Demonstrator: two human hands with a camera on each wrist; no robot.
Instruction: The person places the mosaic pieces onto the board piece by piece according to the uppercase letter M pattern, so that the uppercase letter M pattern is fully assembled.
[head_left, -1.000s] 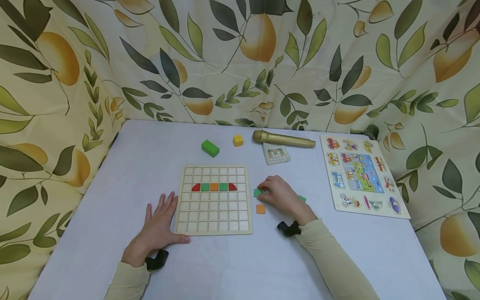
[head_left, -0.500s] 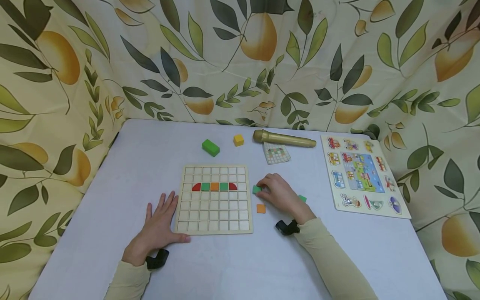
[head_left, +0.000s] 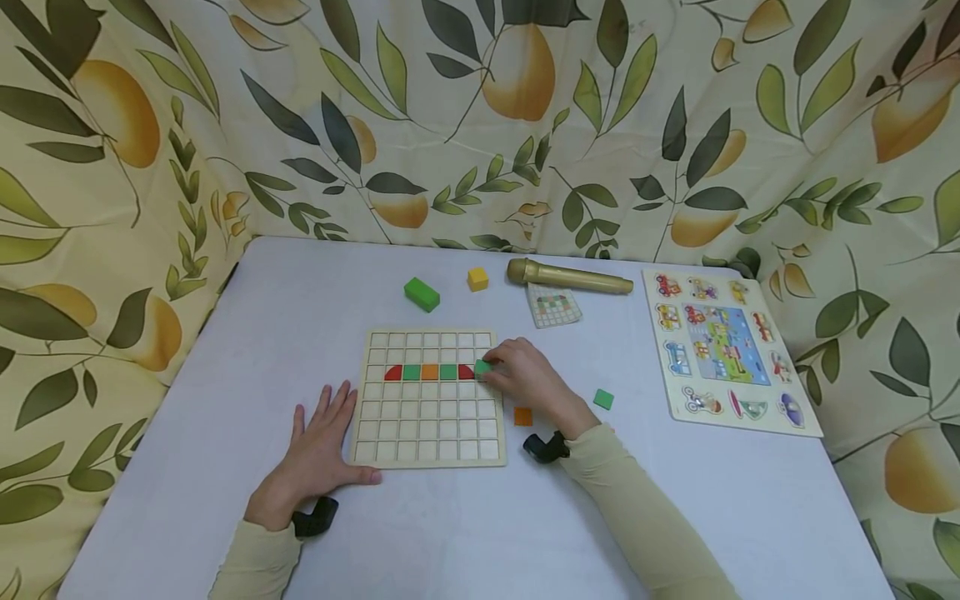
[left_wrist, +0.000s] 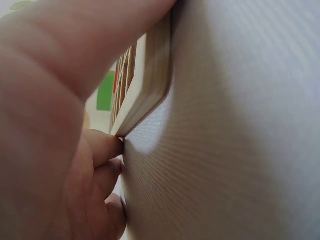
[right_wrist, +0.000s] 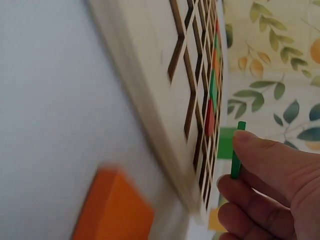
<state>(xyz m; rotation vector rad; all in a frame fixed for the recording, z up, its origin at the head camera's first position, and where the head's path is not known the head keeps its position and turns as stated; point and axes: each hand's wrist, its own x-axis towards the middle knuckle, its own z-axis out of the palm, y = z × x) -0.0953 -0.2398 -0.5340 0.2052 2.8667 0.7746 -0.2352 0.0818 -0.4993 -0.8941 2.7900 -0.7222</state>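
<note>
A wooden grid board (head_left: 427, 454) lies in the middle of the white table. One of its rows holds a red quarter-round tile (head_left: 393, 373), a green tile (head_left: 411, 372), an orange tile (head_left: 430, 372), another green tile and a red one. My left hand (head_left: 315, 450) rests spread at the board's lower left corner, thumb along the front edge. Over the board's right edge, my right hand (head_left: 528, 379) pinches a green square tile (right_wrist: 238, 155) between thumb and fingers. A loose orange tile (head_left: 522, 417) and a loose green tile (head_left: 603, 400) lie to the right.
Behind the board stand a green block (head_left: 422, 295) and a yellow cube (head_left: 477, 280). A gold microphone-shaped object (head_left: 573, 277) lies beside a small pattern card (head_left: 555, 308). On the right is a vehicle picture puzzle (head_left: 678, 396). Patterned cloth (head_left: 465, 125) hangs around the table.
My right hand has picked up the green tile from the table and carried it left to the board's right edge. My left hand stays in place.
</note>
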